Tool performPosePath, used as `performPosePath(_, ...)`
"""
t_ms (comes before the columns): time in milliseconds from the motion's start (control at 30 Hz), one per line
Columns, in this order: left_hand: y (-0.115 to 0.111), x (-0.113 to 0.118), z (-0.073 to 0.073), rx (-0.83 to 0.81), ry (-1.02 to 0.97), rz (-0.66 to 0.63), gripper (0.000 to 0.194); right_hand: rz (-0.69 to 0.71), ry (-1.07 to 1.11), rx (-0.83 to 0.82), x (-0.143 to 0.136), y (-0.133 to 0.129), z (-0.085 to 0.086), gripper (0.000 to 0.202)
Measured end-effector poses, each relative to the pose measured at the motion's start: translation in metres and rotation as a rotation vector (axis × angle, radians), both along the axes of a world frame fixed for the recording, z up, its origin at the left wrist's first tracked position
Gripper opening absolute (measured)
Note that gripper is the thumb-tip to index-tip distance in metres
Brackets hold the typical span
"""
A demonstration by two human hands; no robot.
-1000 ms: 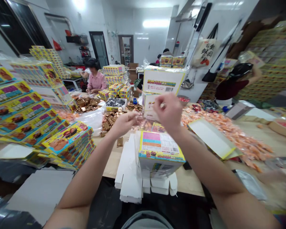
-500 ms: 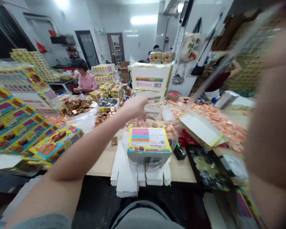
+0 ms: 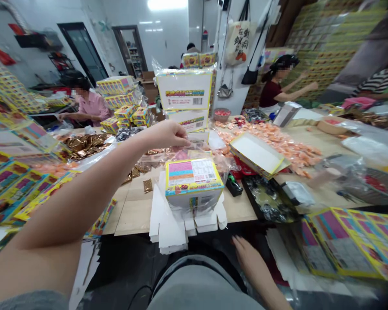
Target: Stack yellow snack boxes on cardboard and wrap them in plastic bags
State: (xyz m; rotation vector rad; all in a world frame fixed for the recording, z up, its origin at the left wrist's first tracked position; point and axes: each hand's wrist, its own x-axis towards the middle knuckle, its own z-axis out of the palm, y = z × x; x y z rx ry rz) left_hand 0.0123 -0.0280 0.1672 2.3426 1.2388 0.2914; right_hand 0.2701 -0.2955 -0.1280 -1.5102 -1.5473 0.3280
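Observation:
My left hand [image 3: 168,133] reaches across the table, thumb and fingers pinched together on the edge of a clear plastic bag [image 3: 225,167]. The bag lies loosely round a yellow-edged carton [image 3: 194,172] with a pink, blue and orange printed panel. Under the carton are flat white cardboard blanks [image 3: 171,237] that hang over the table edge. Low at the right, beside my lap, is my right hand [image 3: 249,253], its fingers stretched out and nothing visible in it.
Big white cartons [image 3: 184,88] stand stacked behind the bagged one. A tape dispenser [image 3: 234,186], a black tray [image 3: 268,198] and an open box lid [image 3: 258,153] lie rightward. Orange packets [image 3: 278,144] cover the table beyond. Printed boxes [image 3: 349,241] line the right. Co-workers sit farther back.
My right arm has come down from high and close at the right to beside my lap. My left hand stays above the far side of the carton. The view has turned rightward.

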Motion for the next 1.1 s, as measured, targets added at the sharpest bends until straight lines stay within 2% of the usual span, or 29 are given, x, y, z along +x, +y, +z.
performPosePath(67,-0.008,0.0,-0.001,0.089,0.031,0.019,0.017,0.234,-0.317,0.192,-0.029,0.032,0.012,0.058)
performPosePath(100,-0.013,0.0,-0.002,0.138,0.052,0.029,0.018,0.355,-0.45,0.278,-0.045,0.053,0.025,0.065)
performPosePath(133,-0.017,0.0,-0.003,0.191,0.068,0.033,0.019,0.385,-0.545,0.366,-0.06,0.074,0.04,0.064)
performPosePath(233,-0.032,0.0,-0.007,0.316,0.092,-0.02,0.014,0.277,-0.694,0.474,-0.091,0.123,0.075,0.05)
performPosePath(300,-0.043,0.0,-0.014,0.365,0.09,-0.069,0.01,0.19,-0.704,0.467,-0.097,0.141,0.083,0.045)
performPosePath(367,-0.058,0.001,-0.026,0.427,0.087,-0.06,0.01,0.156,-0.679,0.464,-0.097,0.148,0.082,0.04)
performPosePath(433,-0.079,0.004,-0.043,0.544,0.11,0.011,0.013,0.128,-0.641,0.457,-0.096,0.149,0.079,0.035)
performPosePath(567,-0.124,0.014,-0.089,0.829,0.23,0.056,0.015,0.05,-0.55,0.362,-0.102,0.152,0.078,0.035)
performPosePath(633,-0.141,0.017,-0.113,0.937,0.203,0.073,0.014,0.053,-0.507,0.362,-0.105,0.157,0.077,0.038)
performPosePath(767,-0.157,0.02,-0.155,1.04,0.05,0.121,0.021,0.074,-0.385,0.498,-0.098,0.163,0.065,0.032)
performPosePath(867,-0.162,0.02,-0.179,1.029,-0.055,0.115,0.03,0.037,-0.227,0.619,-0.081,0.146,0.052,0.02)
performPosePath(900,-0.164,0.02,-0.185,1.011,-0.083,0.116,0.033,0.026,-0.157,0.616,-0.074,0.136,0.049,0.014)
performPosePath(967,-0.167,0.019,-0.196,0.937,-0.124,0.138,0.036,0.067,0.048,0.445,-0.062,0.116,0.049,0.01)
performPosePath(1033,-0.17,0.017,-0.205,0.815,-0.168,0.19,0.034,0.184,0.388,0.118,-0.056,0.101,0.055,0.024)
performPosePath(1100,-0.171,0.015,-0.213,0.666,-0.221,0.246,0.032,0.254,0.772,-0.214,-0.055,0.098,0.065,0.036)
